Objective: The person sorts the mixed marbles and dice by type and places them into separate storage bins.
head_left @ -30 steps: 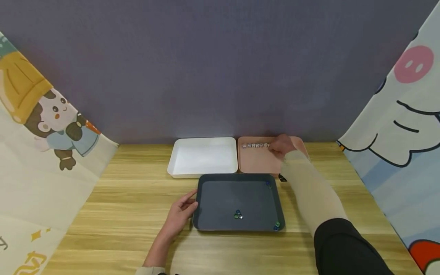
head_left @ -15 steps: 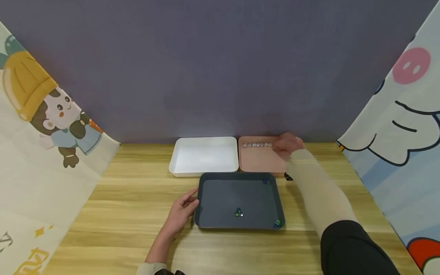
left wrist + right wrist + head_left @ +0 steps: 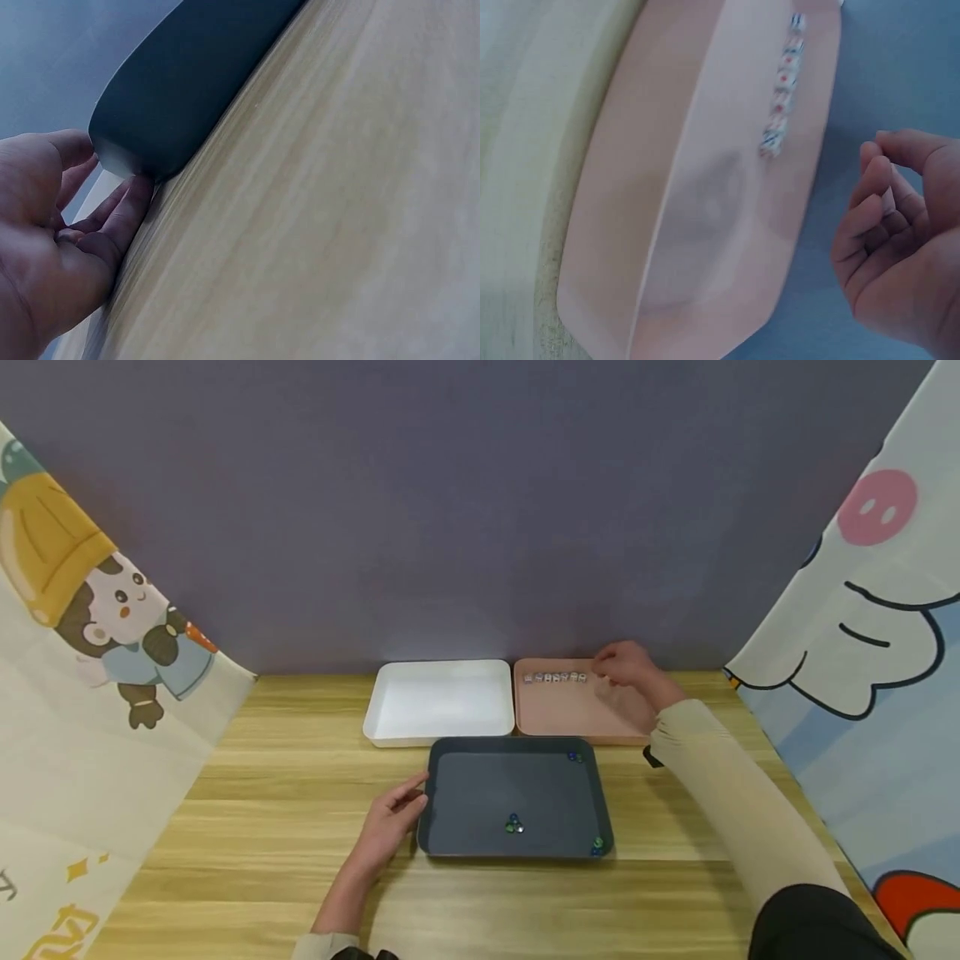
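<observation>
My left hand [image 3: 386,827] rests against the left side of the dark grey tray [image 3: 480,850]. Its fingertips touch the tray's rim and outer wall [image 3: 172,90], and the fingers are only lightly bent. Over the far right part of the pink tray [image 3: 558,718] is my right hand [image 3: 630,668]. In the right wrist view its fingers curl loosely, thumb tip near the index finger, and nothing shows between the tips. A straight row of small white dice [image 3: 783,90] with red and blue pips lies along the pink tray's far side, ending just left of that hand.
Inside the grey tray, glass marbles sit in small groups: one group [image 3: 514,825] near the middle, another [image 3: 597,846] at the front right, and one [image 3: 575,757] at the back right. A white tray [image 3: 438,702] stands left of the pink one. A grey wall [image 3: 480,527] rises behind.
My right hand has drawn back to the right and up from the end of the dice row, uncovering the last die. The left hand stays at the grey tray.
</observation>
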A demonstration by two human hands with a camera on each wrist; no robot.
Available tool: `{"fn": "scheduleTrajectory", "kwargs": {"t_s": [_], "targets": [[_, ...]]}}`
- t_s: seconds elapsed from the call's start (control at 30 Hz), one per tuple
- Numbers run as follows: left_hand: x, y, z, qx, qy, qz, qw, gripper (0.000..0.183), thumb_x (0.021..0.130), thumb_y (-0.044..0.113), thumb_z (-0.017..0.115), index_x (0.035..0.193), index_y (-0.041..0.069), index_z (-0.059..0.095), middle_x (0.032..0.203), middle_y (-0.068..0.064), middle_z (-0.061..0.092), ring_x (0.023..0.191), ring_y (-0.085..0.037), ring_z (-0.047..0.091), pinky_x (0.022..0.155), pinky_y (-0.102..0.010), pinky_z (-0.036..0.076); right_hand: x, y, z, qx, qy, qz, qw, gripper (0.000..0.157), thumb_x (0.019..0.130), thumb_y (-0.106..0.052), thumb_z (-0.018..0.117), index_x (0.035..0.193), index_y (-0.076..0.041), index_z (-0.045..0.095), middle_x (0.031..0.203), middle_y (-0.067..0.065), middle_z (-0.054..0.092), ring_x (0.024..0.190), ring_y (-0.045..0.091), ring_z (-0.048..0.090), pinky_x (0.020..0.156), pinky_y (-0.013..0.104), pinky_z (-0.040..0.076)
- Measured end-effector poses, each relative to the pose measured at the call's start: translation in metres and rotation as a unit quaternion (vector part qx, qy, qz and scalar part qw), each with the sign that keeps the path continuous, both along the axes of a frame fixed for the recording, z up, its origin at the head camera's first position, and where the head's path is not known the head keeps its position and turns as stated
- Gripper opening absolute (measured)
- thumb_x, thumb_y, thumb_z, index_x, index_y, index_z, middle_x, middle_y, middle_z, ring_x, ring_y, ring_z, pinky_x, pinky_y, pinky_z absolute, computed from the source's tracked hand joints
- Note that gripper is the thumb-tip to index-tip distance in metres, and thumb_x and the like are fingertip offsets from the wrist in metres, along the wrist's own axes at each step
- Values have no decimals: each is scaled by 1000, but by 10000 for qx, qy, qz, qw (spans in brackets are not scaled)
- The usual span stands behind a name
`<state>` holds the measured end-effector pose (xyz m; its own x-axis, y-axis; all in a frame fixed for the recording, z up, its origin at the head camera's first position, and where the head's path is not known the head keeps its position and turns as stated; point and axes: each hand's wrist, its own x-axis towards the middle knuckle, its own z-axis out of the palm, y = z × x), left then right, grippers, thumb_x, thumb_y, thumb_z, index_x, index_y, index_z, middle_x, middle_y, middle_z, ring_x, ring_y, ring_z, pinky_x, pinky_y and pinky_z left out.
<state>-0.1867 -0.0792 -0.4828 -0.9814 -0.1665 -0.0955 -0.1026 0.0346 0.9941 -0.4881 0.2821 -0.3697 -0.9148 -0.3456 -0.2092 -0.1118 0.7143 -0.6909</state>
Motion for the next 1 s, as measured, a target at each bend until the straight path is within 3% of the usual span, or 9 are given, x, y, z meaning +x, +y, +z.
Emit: {"fn": "scheduleTrajectory", "kwargs": {"t_s": [0.2,0.37,0.5,0.77,1.0], "targets": [[1,1,1,43,-16,72,10000,40,93,11,66,133,8,61,108,-19,59,92,-22,58,71,-27,51,35,2,12,-678,-75,271,9973,39,101,-26,55,128,1,56,115,21,60,89,27,61,72,37,51],[2,3,2,141,31,132,9998,41,94,9,65,134,4,58,109,-18,58,94,-22,59,71,-28,52,79,7,26,-1389,-228,248,9897,38,100,-31,56,126,-3,57,117,19,58,96,29,59,77,39,51],[2,3,3,190,65,36,9998,43,93,5,64,135,2,57,111,-21,56,98,-25,59,74,-29,53,114,16,28,-1672,-266,311,9851,39,100,-30,57,125,0,57,116,16,59,100,32,58,82,41,52],[1,1,2,218,68,-66,9997,44,92,-1,63,135,5,58,112,-22,54,101,-27,58,77,-31,53,160,38,17,-1940,-223,218,9805,45,102,-25,54,133,7,49,125,25,53,107,39,57,87,44,51],[1,0,1,119,-1,-124,9999,44,92,4,62,136,8,57,115,-21,54,100,-26,57,78,-32,53,185,33,-8,-1686,-490,110,9844,50,103,-25,52,140,7,42,125,25,51,105,39,57,84,48,51]]}}
